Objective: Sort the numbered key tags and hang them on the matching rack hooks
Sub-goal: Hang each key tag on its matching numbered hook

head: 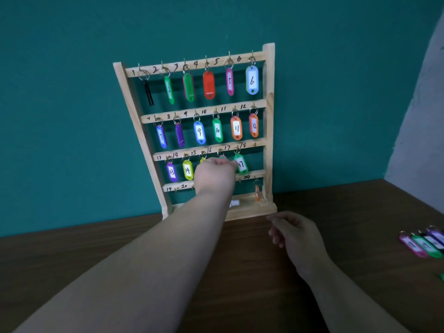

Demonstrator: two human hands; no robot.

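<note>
Upright wooden rack [268,116], coloured numbered tags [236,128] hung on upper three rows, loose tags [426,246] flat on table [360,224] right

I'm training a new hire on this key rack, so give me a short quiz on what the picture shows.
1. True or false: hook 18 holds a tag.
2. Which hand is up at the rack? A) left B) right C) both
3. Fill in: the loose tags lie on the table at the person's ____ side.

Key
1. False: it is bare.
2. A: the left hand is at the third row, and the right hand hovers over the table.
3. Right.
</note>
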